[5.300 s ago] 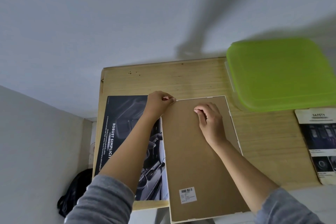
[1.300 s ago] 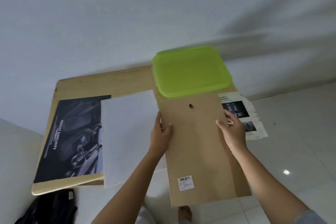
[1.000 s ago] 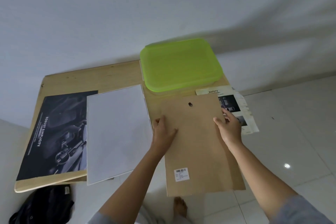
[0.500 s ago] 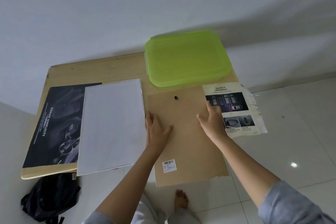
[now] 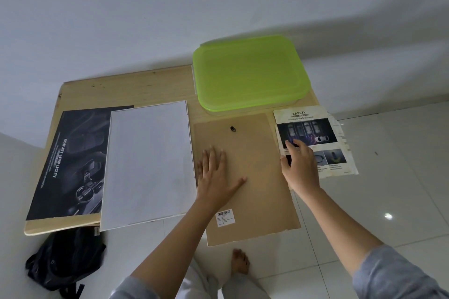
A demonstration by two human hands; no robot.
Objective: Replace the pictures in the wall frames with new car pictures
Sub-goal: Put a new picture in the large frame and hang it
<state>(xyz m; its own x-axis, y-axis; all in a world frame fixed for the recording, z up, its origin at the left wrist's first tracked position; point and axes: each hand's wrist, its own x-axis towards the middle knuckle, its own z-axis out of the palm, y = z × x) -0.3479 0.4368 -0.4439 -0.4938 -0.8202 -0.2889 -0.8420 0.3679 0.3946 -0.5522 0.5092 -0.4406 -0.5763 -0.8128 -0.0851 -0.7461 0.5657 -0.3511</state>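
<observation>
So the frame is in bits on the desk (image 5: pixel 136 85) right now. The brown backing board (image 5: pixel 255 177) lies flat with its hanger hook (image 5: pixel 232 128) facing up and the barcode sticker (image 5: pixel 224 217) near the person's end. That end sticks out past the desk's near edge.

I reckon that overhang is why the left hand (image 5: pixel 216 175) is planted on it. The palm is down and the fingers (image 5: pixel 213 155) are straight and spread, gripping nothing, just pressing so the board can't tip or slide.

The right hand (image 5: pixel 300 167) reaches over the board's right edge onto the SAFETY car leaflet (image 5: pixel 315 138). Its fingers (image 5: pixel 295 144) rest gently curved on the printed page, and the thumb sits near the leaflet's left edge. From here it looks like touching, not a pinch. My guess is this is the new picture about to be picked up or dragged over.

The leaflet is just beside the board and seems to poke off the desk's right side, so it should be easy to get under.

To the left of the board there's a white panel (image 5: pixel 148 162), edge to edge with it. I can't tell if that's the frame face-down or only a sheet. It overlaps a dark car poster (image 5: pixel 73 165) reading ROBUST SIMPLICITY.

A green-lidded box (image 5: pixel 250 73) sits at the back against the wall, parked out of the way. A black bag (image 5: pixel 63 257) is on the floor under the desk's corner.
</observation>
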